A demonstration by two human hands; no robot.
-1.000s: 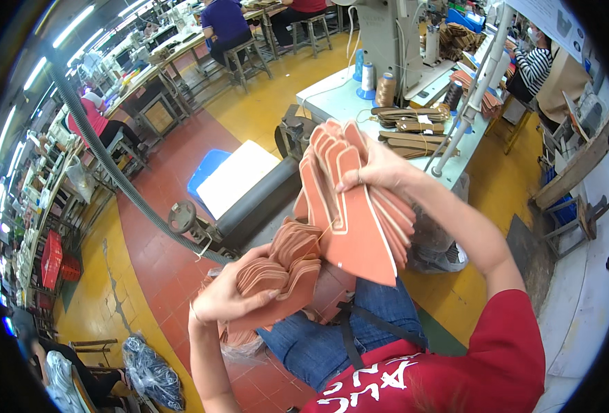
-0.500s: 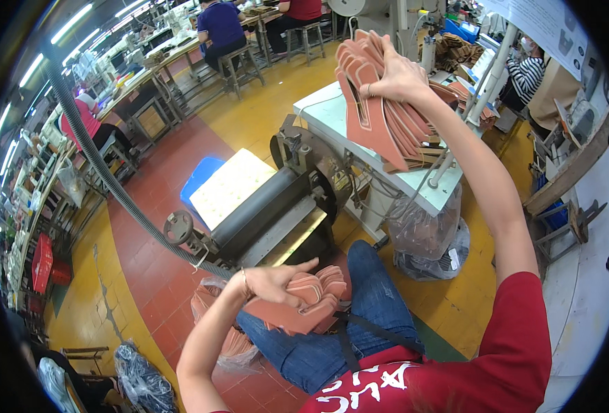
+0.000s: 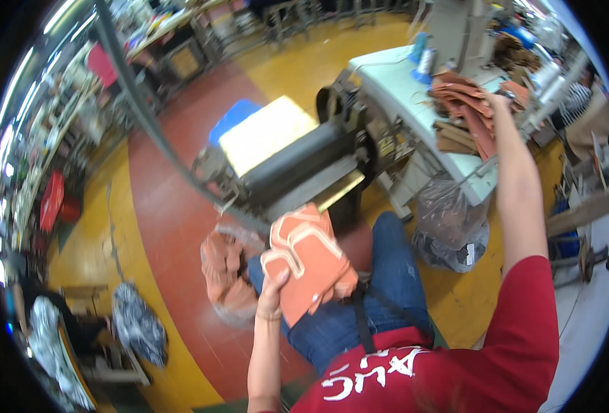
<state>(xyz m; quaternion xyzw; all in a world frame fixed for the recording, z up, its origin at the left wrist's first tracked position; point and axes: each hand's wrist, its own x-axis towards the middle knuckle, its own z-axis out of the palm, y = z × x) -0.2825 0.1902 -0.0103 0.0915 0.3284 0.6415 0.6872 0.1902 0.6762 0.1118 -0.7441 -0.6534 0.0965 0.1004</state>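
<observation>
A stack of salmon-pink cut pieces (image 3: 311, 265) with pale outlined curves sits in the left hand (image 3: 271, 294), which grips it by its left lower edge, thumb lying over the top face and the other fingers out of sight beneath. The stack extends to the right of that hand and, as seen from above, covers part of the lap of the blue jeans (image 3: 401, 275). The right hand (image 3: 498, 103) is well apart from this stack, at the end of an outstretched arm over the worktable (image 3: 383, 69); it is at the right side of a second, looser salmon-pink bundle (image 3: 464, 103), and whether its fingers are closed on the pieces I cannot tell (blur smears that whole corner). Brown strips (image 3: 456, 138) lie just beside that bundle, toward the table's near edge, with a thread cone (image 3: 425, 65) behind it. Below the tabletop is a clear plastic bag (image 3: 449, 220). To the left of the left hand, another plastic bag (image 3: 229, 272) contains more salmon-pink pieces. Beyond the held stack is a machine with a dark roller (image 3: 301, 162), and past the roller lies a cream sheet (image 3: 266, 134) over a blue bin (image 3: 234, 120).
</observation>
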